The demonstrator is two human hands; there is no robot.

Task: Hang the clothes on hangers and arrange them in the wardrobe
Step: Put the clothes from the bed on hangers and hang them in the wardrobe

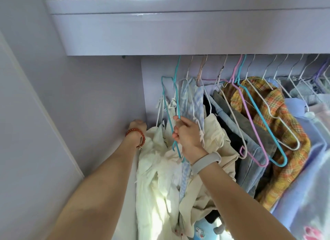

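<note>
A cream-white garment [157, 177] hangs at the left end of the wardrobe on a teal wire hanger [175, 96]. My right hand [187, 132], with a grey wristband, grips the lower part of that teal hanger. My left hand [137, 126], with a red bead bracelet, reaches in behind the cream garment beside the wardrobe's side wall; its fingers are hidden. Right of my hand hang a light blue patterned garment [197, 104] and a beige one [214, 132].
Several more hangers carry clothes to the right: denim [250, 150], a yellow-orange plaid shirt [278, 114] with empty teal, pink and white hangers lying over it, and pale blue garments [303, 168]. A lilac shelf [178, 34] with folded clothes runs overhead. The lilac side wall [98, 105] stands left.
</note>
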